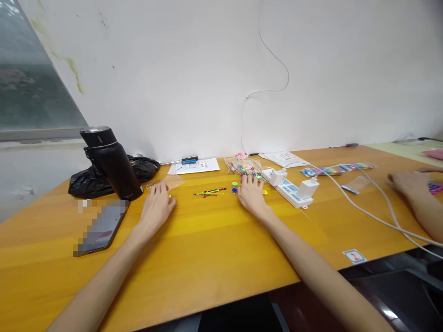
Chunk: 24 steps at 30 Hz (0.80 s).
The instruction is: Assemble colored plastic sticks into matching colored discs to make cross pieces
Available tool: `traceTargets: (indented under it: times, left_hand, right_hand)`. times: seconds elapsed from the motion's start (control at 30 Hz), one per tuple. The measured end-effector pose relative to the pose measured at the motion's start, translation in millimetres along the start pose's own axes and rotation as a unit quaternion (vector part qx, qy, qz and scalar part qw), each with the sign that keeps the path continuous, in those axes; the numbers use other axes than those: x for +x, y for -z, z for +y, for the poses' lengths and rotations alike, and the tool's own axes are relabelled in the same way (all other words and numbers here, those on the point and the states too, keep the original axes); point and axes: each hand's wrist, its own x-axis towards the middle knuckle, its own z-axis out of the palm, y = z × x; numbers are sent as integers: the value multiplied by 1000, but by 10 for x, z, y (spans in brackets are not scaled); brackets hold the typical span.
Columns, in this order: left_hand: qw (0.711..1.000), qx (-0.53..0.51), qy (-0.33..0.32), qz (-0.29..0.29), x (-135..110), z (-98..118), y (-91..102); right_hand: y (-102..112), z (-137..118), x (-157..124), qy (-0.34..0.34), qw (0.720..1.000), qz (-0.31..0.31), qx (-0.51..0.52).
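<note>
Neither hand has a grip on anything. The left hand (157, 206) lies flat and open by a small clear bag (168, 182), and the right hand (251, 196) lies spread among coloured discs (234, 184). Thin coloured sticks (209, 192) rest between the hands on the wooden surface (214, 249). A power strip (292, 190) sits just beside the right hand.

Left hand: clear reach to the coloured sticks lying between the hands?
Probably yes. The left hand rests flat just beside the coloured sticks, with only bare table between them.
</note>
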Motion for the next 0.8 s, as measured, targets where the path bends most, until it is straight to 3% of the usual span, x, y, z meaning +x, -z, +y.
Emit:
traceTargets:
  times: [0.13,0.37,0.67,0.8]
  left_hand:
    - [999,0,-19,46,-18,93,29]
    - [996,-78,-28,44,-63,211,65]
    - [981,-181,-47,61,-35,250,7]
    - [961,-259,-76,64,-45,322,32]
  right_hand:
    - [78,150,26,-59,997,-48,-19]
    - [85,348,82,-136,977,-162,-3]
    - [12,420,106,-95,986,-134,4]
    - [52,426,155,-57,992,-117,7]
